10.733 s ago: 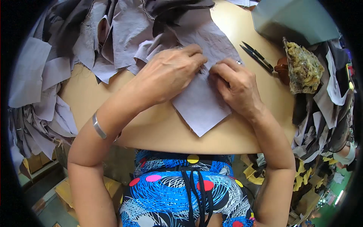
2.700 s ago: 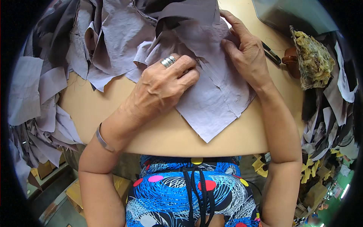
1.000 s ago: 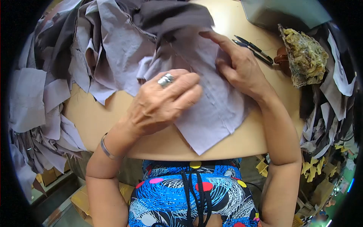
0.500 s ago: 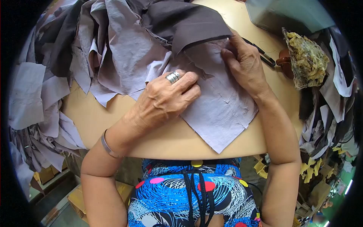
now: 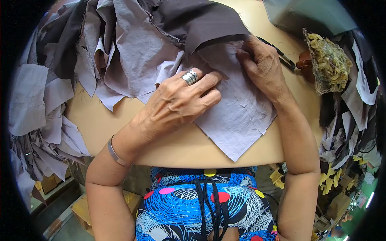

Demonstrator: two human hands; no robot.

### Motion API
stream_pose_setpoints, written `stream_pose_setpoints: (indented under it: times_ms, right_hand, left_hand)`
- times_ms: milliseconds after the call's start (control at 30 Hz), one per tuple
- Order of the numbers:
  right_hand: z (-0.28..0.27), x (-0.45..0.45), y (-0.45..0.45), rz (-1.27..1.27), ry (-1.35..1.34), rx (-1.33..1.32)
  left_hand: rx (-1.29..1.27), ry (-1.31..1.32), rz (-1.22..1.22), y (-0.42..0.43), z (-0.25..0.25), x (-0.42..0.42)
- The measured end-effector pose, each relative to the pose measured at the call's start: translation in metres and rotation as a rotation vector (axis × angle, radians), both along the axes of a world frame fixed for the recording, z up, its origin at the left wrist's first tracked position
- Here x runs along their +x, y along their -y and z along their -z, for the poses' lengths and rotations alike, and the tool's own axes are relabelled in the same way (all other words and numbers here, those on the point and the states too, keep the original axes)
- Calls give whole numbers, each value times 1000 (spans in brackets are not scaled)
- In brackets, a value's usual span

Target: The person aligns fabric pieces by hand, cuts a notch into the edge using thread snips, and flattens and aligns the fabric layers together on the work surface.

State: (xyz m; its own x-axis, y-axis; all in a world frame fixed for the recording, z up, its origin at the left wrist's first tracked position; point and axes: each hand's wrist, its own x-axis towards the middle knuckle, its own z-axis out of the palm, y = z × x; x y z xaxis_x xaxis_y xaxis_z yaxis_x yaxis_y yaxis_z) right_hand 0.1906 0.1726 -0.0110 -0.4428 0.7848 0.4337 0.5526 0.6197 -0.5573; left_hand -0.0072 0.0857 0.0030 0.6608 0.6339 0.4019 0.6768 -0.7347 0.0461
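Hands apart: left hand [image 5: 181, 99] bent over grey cloth [image 5: 236, 126], grip hidden; right hand [image 5: 264, 67], farther forward, at its right edge beside dark flap [image 5: 217, 29], pinch uncertain. Cloth lies between them on tabletop [image 5: 173, 154], long axis roughly fore-and-aft.

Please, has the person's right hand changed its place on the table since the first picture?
Yes. The right hand has moved away from the body: it is now farther from the table's near edge than before.

Open tabletop [image 5: 98, 128] beside the left forearm [image 5: 132, 134], heaped cloth [image 5: 136, 44] blocking beyond, black tool [image 5: 286, 61] and bundle [image 5: 331, 64] obstructing right.
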Motion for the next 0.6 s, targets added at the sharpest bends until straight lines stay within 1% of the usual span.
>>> stream_pose_setpoints:
  times_ms: [133, 233, 333, 433, 533, 600]
  right_hand:
    - [2, 0, 0, -1, -25, 16]
    - [-6, -1, 3, 9, 10, -68]
    - [-2, 0, 0, 4, 16, -20]
    - [-2, -2, 1, 14, 29, 119]
    - [-11, 1, 4, 111, 150, 482]
    - [-30, 7, 18, 58, 171, 274]
  left_hand:
    - [1, -9, 21, -2, -1, 0]
    - [22, -26, 17, -1, 1, 1]
    - [8, 23, -23, -1, 2, 1]
    - [-88, 112, -38, -8, 1, -3]
    - [-170, 186, -3, -21, 1, -7]
    - [-181, 224, 21, -26, -1, -7]
